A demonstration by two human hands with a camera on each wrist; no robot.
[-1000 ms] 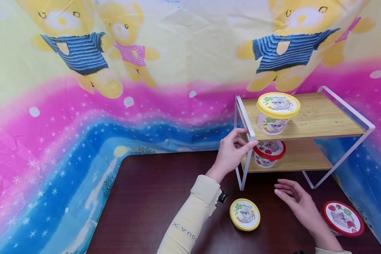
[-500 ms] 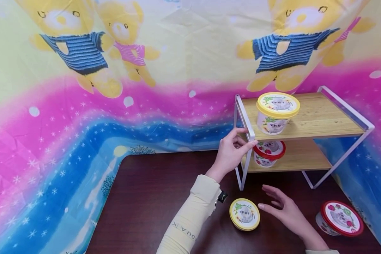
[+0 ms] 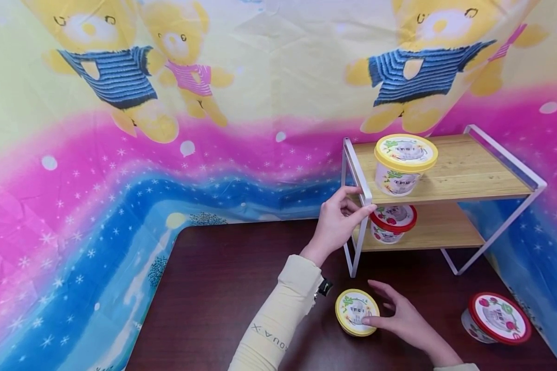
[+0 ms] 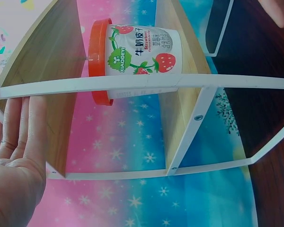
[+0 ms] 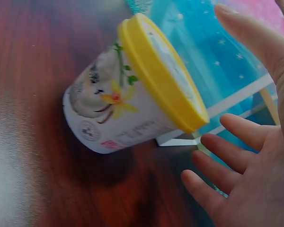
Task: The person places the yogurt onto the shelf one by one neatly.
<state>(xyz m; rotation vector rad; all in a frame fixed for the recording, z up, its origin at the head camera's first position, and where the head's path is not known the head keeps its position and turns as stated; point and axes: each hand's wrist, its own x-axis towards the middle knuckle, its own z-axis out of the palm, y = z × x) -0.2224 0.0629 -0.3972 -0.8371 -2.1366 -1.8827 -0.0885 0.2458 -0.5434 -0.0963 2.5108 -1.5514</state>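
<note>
My left hand holds the front left of the two-tier shelf's white metal frame, thumb in front and fingers behind. In the left wrist view, those fingers lie behind the white bar. My right hand hovers at the right side of a yellow-lidded ice cream tub on the table, thumb over the lid's edge. The right wrist view has this tub upright on the table, with the thumb and fingers spread apart beside its lid. Contact there cannot be made out.
A yellow-lidded tub stands on the upper wooden board. Below it, a red-lidded strawberry tub sits on the lower board. Another red-lidded tub is at the table's right. A bear-print cloth hangs behind.
My right hand has moved left from near the red-lidded tub to the yellow-lidded tub on the table. The left hand has stayed on the shelf frame.
</note>
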